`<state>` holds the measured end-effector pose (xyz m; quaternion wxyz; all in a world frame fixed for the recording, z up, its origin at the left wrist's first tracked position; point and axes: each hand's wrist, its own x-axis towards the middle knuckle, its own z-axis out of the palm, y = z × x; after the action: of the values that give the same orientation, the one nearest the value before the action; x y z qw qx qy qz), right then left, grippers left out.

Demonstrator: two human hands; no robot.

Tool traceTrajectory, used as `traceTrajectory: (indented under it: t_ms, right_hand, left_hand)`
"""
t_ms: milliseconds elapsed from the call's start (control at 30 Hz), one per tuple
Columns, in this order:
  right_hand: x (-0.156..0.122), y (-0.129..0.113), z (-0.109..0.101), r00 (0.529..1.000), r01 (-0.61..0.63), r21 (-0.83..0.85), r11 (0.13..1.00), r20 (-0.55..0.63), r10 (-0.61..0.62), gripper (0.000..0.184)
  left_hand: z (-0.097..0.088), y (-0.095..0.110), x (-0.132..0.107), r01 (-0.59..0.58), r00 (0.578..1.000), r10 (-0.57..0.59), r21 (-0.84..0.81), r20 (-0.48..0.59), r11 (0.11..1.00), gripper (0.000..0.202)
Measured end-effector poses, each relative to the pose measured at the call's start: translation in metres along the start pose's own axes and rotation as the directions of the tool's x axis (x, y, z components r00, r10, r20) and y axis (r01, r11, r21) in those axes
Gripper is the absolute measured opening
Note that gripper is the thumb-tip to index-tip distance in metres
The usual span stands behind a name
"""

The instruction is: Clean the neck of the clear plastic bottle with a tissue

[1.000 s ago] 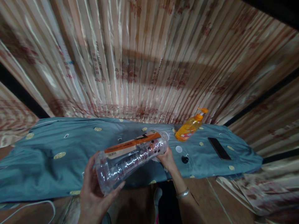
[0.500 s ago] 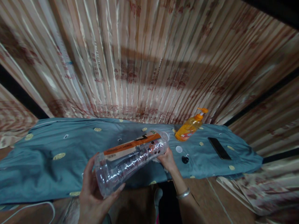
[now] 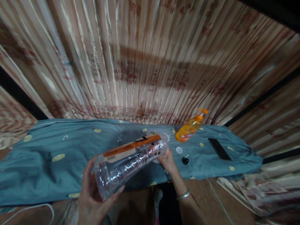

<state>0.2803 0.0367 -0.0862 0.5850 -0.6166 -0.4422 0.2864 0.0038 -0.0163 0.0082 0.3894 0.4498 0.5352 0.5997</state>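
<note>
A large clear plastic bottle (image 3: pixel 131 159) with an orange and white label lies on its side in the air, held at both ends. My left hand (image 3: pixel 92 195) cups its base near me, thumb and fingers wrapped round it. My right hand (image 3: pixel 167 161) grips the neck end further away, above a blue cloth (image 3: pixel 47 162) with yellow dots that covers a low surface. A silver bangle sits on my right wrist.
On the blue cloth stand an orange pump bottle (image 3: pixel 190 128), a small white cap (image 3: pixel 179 150), a small black object (image 3: pixel 185 161) and a black phone (image 3: pixel 219 149). A striped curtain (image 3: pixel 140 62) hangs behind. A white cable (image 3: pixel 28 209) lies at lower left.
The bottle and both hands have stayed nearly where they were; the view has shifted very slightly.
</note>
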Motion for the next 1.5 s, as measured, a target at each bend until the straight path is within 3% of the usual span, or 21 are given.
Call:
traceTrajectory:
  t_ms: [467,900,1500]
  right_hand:
    - [-0.0023,-0.0085,0.0013,0.999,-0.037,0.020,0.999,-0.037,0.037,0.036]
    - [-0.0033,-0.0082,0.0053,0.995,-0.056,0.089,0.994,-0.073,0.062,0.046]
    - [-0.0024,-0.0037,0.0038,0.998,-0.022,0.048,0.999,-0.063,0.025,0.047]
  left_hand:
    - [0.0021,0.0053,-0.0010,0.013,1.000,-0.013,-0.005,-0.013,1.000,0.096]
    - [0.0032,0.0055,-0.0019,0.023,1.000,-0.023,-0.008,-0.008,1.000,0.098]
    - [0.0022,0.0062,-0.0021,0.047,0.999,-0.047,-0.020,-0.001,0.999,0.099]
